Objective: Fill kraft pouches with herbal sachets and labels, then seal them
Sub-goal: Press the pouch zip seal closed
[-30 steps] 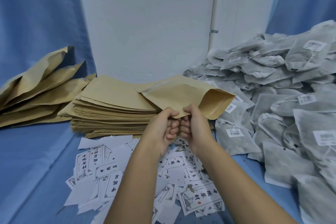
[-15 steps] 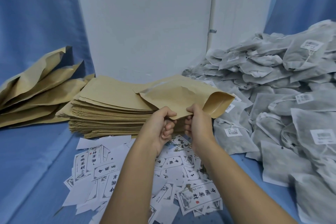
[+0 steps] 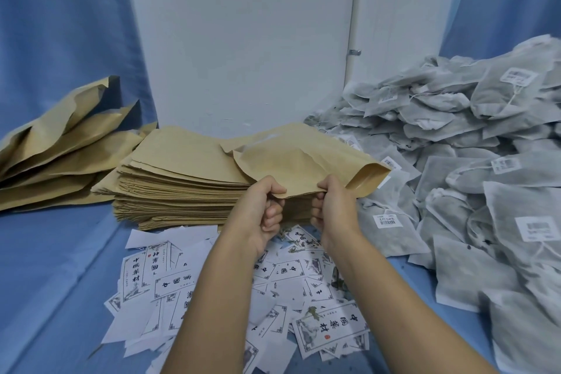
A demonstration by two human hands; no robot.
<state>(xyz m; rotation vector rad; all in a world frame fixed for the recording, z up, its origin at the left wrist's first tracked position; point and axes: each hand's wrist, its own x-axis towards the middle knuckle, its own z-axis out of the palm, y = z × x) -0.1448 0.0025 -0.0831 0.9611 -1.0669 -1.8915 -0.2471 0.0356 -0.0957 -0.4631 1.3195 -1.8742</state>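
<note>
Kraft pouch [image 3: 303, 161] hangs just above the stack of flat pouches [image 3: 182, 179], and I see both hands pinching its near edge. The left hand [image 3: 261, 215] grips the left part and the right hand [image 3: 334, 209] grips the right, thumbs on top. Its right end points toward the heap of grey sachets [image 3: 470, 161]. Printed labels [image 3: 212, 288] lie scattered on the blue-covered bench [image 3: 54, 267] beneath the forearms. Puffed pouches [image 3: 60, 146] lie at far left.

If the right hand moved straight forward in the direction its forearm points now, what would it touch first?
Besides the kraft pouch that the right hand pinches, most likely the stack of flat pouches lying just behind it. Depth is hard to judge from this one view, so the gap to the stack is uncertain.
</note>
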